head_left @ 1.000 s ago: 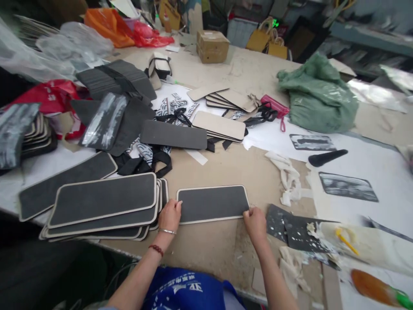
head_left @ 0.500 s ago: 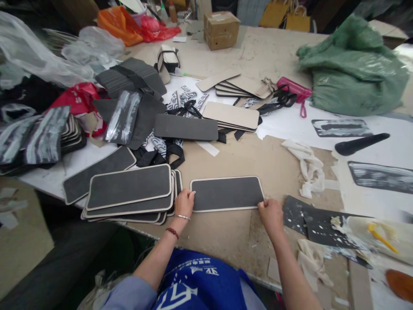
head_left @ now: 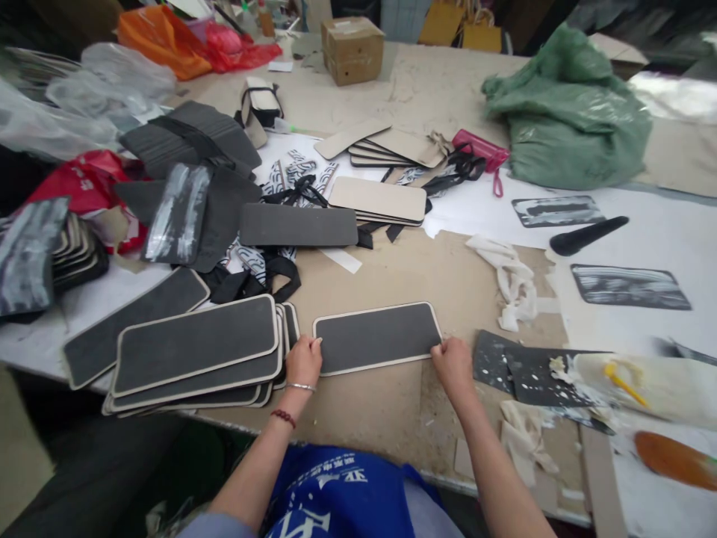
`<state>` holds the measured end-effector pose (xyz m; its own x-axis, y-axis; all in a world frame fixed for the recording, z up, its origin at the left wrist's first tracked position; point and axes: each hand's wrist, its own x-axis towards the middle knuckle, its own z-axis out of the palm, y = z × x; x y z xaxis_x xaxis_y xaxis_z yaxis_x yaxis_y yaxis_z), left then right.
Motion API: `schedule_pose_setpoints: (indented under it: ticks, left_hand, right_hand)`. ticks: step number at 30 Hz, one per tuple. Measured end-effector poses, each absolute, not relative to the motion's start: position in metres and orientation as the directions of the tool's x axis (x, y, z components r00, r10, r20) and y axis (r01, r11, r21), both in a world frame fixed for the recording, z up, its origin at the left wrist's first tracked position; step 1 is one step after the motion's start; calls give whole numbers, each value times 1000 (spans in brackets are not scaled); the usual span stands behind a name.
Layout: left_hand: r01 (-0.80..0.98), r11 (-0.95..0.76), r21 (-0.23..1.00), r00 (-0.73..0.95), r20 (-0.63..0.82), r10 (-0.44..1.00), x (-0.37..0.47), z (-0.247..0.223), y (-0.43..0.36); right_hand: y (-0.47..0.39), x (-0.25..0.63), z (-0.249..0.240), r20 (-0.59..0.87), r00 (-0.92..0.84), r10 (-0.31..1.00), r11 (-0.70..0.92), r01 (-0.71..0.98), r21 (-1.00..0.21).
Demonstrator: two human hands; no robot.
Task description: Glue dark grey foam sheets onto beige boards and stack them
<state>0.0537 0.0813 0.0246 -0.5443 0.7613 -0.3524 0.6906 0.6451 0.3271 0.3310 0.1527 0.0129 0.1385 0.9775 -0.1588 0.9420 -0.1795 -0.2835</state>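
A dark grey rectangular panel (head_left: 376,340) with rounded corners and a cream border lies on the brown board in front of me. My left hand (head_left: 304,360) pinches its left end, with a bangle on the wrist. At the opposite end, my right hand (head_left: 452,362) has its fingers closed on the lower right corner. Left of my left hand sits a stack of similar cream-edged panels (head_left: 196,345), fanned unevenly near the table's front edge. Another dark panel (head_left: 131,321) lies at an angle behind that stack. Beyond the held panel rests a plain dark strip (head_left: 299,225).
Cream panels (head_left: 378,200) and patterned straps lie farther back. Glue-streaked pieces (head_left: 176,213) are at left, with another streaked piece (head_left: 631,287) at right. A black tool (head_left: 588,235), crumpled cloth (head_left: 507,282), green bag (head_left: 571,119) and cardboard box (head_left: 352,51) also occupy the table.
The camera view has turned slightly right, so things appear shifted left. Both hands keep their hold on the panel's ends, and the panel looks slightly more tilted in view.
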Motion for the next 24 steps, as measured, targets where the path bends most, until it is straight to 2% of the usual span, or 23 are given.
schedule_pose_setpoints:
  ticks: [4, 10, 14, 16, 18, 20, 22, 24]
  left_hand:
    - [727, 626, 282, -528, -353, 773, 52, 22, 82]
    - [703, 631, 328, -527, -356, 772, 50, 18, 82]
    - [677, 647, 351, -540, -359, 761, 51, 19, 82]
    - [676, 645, 356, -547, -344, 763, 51, 19, 82]
    - [677, 644, 356, -553, -333, 764, 52, 19, 81]
    - [675, 648, 353, -557, -331, 761, 52, 18, 80]
    - [675, 646, 355, -558, -326, 763, 52, 17, 79]
    - [678, 641, 361, -559, -314, 768, 52, 15, 78]
  right_hand:
    - [155, 326, 15, -202, 156, 967, -196, 961, -194]
    - [158, 330, 23, -263, 156, 952, -197, 971, -138]
    - [159, 328, 35, -181, 133, 974, -153, 983, -100]
    - [162, 316, 38, -92, 39, 995, -51, 990, -129]
    - [165, 301, 37, -23, -120, 992, 112, 969, -220]
    - [169, 291, 33, 19, -201, 979, 197, 930, -310]
    - [173, 292, 28, 10, -143, 990, 137, 925, -353]
    - [175, 304, 25, -53, -29, 998, 9, 940, -342]
